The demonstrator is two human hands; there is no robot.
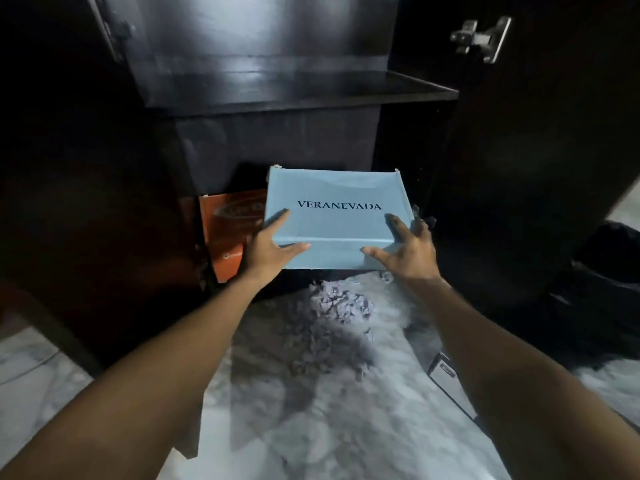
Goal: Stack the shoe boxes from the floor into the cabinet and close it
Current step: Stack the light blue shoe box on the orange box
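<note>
A light-blue shoe box (334, 216) printed VERANEVADA sits at the mouth of the dark cabinet's bottom compartment, its near end sticking out over the floor. My left hand (268, 249) presses its near left corner, one finger on the lid and the thumb along the front edge. At the near right corner my right hand (410, 251) touches it the same way, fingers spread and straight. An orange shoe box (230, 230) lies beside it on the left, partly hidden behind the blue box and my left hand.
An empty dark shelf (301, 95) runs above the bottom compartment. The right cabinet door (536, 133) stands open with a metal hinge (481, 38) showing; the left door (69, 202) is open too. Marble floor (329, 375) lies below. Dark bags (606, 271) sit at the right.
</note>
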